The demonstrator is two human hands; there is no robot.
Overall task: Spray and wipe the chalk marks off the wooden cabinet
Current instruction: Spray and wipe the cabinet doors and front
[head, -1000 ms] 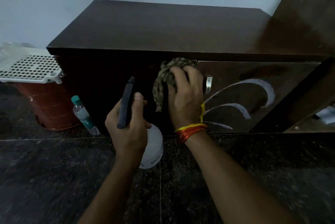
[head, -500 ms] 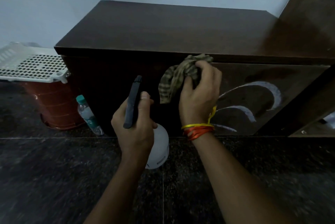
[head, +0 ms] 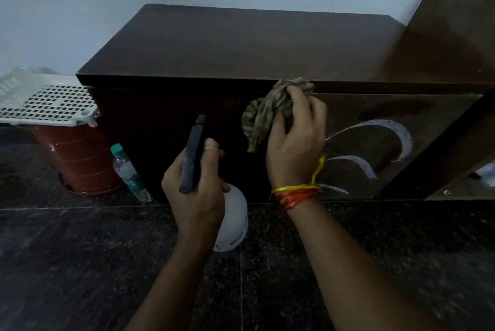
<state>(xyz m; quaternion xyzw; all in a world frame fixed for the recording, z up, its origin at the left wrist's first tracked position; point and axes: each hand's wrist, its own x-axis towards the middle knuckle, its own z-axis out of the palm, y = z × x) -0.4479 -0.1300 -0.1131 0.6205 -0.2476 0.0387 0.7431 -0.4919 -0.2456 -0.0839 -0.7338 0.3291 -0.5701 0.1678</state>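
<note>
Right hand (head: 294,143), fingers curled round a bunched cloth (head: 270,111), presses it to the cabinet (head: 241,44) front near its top edge, left of the chalk marks (head: 375,143); left hand (head: 198,186) fingers clamped round spray bottle (head: 230,218).

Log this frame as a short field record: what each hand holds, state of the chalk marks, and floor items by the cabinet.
left hand: left hand grips the spray bottle by its black trigger head
right hand: right hand holds the checked cloth bunched against the cabinet front
chalk marks: white curved chalk marks remain, right of the cloth
floor items: water bottle, red tub under a white perforated tray
</note>
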